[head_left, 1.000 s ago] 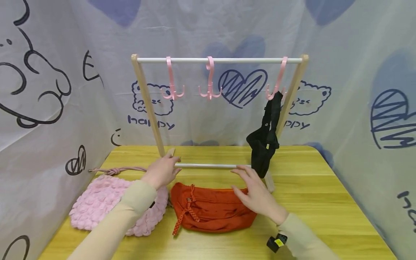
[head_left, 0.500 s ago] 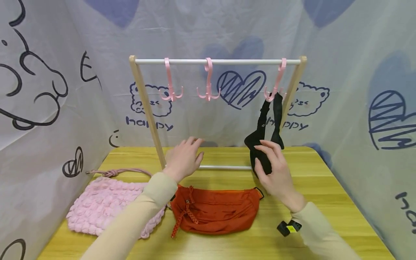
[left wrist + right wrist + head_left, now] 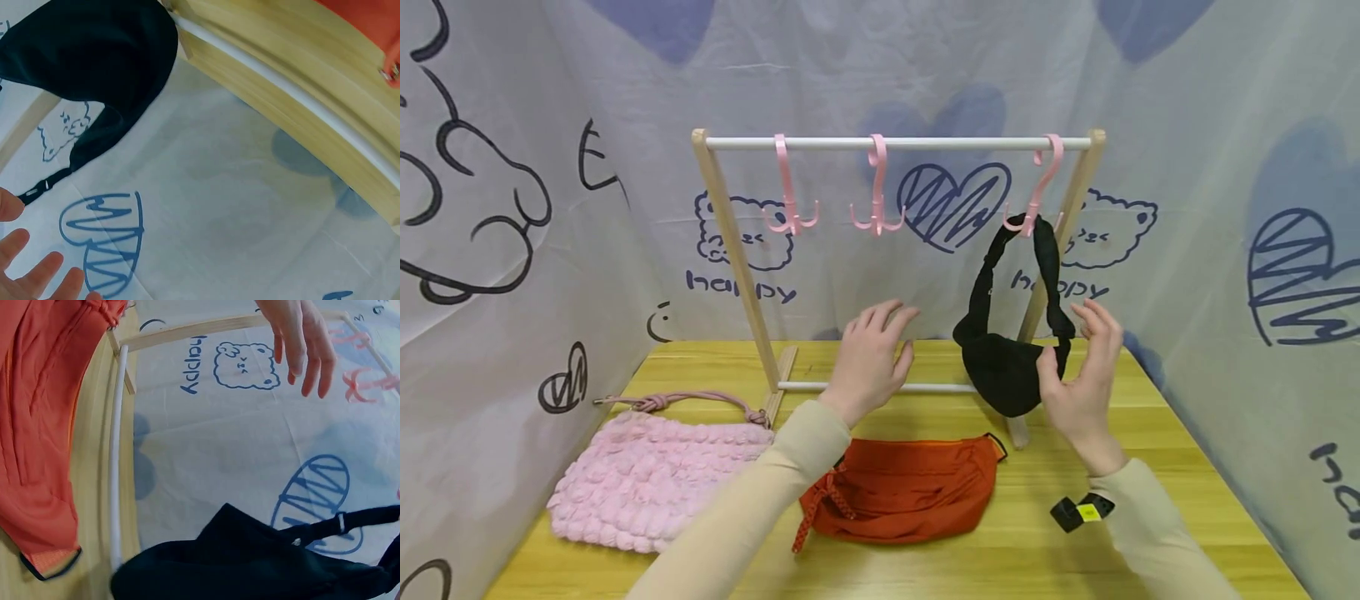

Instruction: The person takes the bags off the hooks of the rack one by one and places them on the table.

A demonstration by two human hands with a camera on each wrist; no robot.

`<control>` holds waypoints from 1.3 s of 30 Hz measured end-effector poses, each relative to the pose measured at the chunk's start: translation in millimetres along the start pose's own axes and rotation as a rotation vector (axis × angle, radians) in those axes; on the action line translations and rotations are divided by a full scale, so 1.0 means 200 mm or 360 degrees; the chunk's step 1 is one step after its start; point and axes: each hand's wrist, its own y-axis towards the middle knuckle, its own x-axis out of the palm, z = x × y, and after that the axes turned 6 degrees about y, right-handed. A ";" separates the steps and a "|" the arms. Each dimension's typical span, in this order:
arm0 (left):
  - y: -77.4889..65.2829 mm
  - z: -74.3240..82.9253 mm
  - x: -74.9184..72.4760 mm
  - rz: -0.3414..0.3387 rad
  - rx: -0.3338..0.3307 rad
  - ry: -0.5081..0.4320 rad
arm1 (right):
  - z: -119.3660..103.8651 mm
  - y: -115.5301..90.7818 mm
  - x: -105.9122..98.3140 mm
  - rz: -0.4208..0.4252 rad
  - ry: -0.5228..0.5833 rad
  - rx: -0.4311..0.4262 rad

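Note:
A black shoulder bag [image 3: 1000,375] hangs by its strap from the right pink hook [image 3: 1033,196], its front spread broad. Close at its right side is my right hand [image 3: 1086,408], with thumb and fingers apart; the thumb overlaps the bag's edge in the head view. My left hand [image 3: 868,358] hovers left of the bag, fingers loosely bent and holding nothing. In the left wrist view its fingertips [image 3: 50,265] show spread below the black bag [image 3: 119,56]. An orange-red waist bag [image 3: 917,492] lies on the table in front.
A white-railed wooden rack [image 3: 951,144] stands at the back, with a lower bar [image 3: 936,388]. Two more pink hooks, the middle one [image 3: 877,196] and the left one [image 3: 787,196], carry nothing. A puffy pink bag [image 3: 647,483] lies at the left on the wooden table [image 3: 1120,533].
Both hands have risen from near the table and moved right. The black bag has turned from hanging narrow to facing front, its strap opened into a wide loop.

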 end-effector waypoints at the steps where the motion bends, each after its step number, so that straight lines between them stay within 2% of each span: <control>1: 0.00 0.01 0.01 0.0008 0.0008 0.0003 | 0.01 0.00 0.00 -0.0009 0.0015 0.0047; 10: 0.02 0.11 0.07 0.0021 0.0088 0.0004 | 0.05 -0.01 -0.03 -0.0113 0.0097 0.0533; 17: 0.01 0.16 0.11 -0.0056 0.0105 -0.0060 | 0.07 -0.01 -0.03 -0.0166 0.0146 0.0785; 20: 0.01 0.18 0.13 -0.0085 0.0110 -0.0078 | 0.08 -0.03 -0.02 -0.0164 0.0214 0.0821; 26: 0.01 0.21 0.16 -0.0132 0.0095 -0.0127 | 0.08 -0.06 0.01 -0.0172 0.0421 0.0764; 33: 0.00 0.24 0.18 -0.0166 0.0080 -0.0237 | 0.04 -0.08 0.04 -0.0265 0.0466 0.0801; 39: -0.03 0.25 0.19 -0.0254 0.0011 -0.0379 | 0.00 -0.09 0.07 -0.0366 0.0525 0.0841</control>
